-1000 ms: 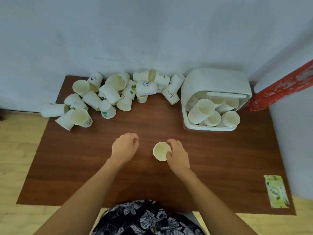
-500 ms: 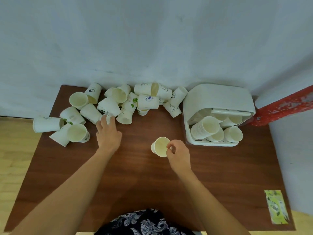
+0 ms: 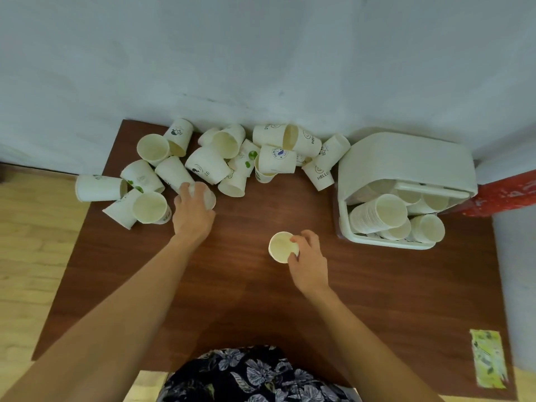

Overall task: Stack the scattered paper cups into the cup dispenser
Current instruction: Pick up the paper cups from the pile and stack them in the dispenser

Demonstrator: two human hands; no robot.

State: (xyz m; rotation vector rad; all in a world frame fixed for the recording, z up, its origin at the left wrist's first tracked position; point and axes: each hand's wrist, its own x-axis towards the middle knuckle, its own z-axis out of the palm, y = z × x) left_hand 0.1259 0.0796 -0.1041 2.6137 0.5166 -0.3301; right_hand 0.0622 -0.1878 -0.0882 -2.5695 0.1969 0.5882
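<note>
Two cups in the pile by the wall read "HELLO"; other prints are too blurred to read. Roughly eighteen lie scattered — overlaps hide some. The left hand curls around one cup at the pile's edge; the right hand pinches another cup mid-table. The white dispenser holds four stacks.

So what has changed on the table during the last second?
The left hand went from the table's middle out to the cup pile and now grips a cup at its near edge. The right hand kept hold of its upright cup. The dispenser and its stacks did not change.
</note>
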